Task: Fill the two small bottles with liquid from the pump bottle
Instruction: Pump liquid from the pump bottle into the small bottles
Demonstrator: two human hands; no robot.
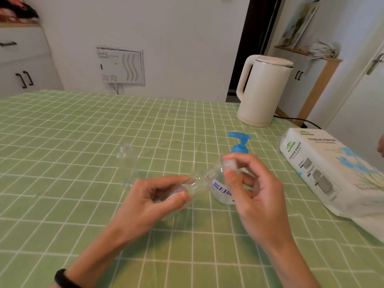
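My left hand grips a small clear bottle tilted on its side, with its open threaded neck pointing right. My right hand pinches that bottle's small clear cap between thumb and fingers, a little above and to the right of the neck. Behind both hands stands the clear pump bottle with a blue pump head and blue lettering; my right hand partly hides it. A second small clear bottle stands upright and uncapped on the cloth to the left.
A green checked tablecloth covers the table. A cream electric kettle stands at the back right with its cord trailing off. A white tissue paper pack lies along the right edge. Cabinets and a wall lie beyond the table.
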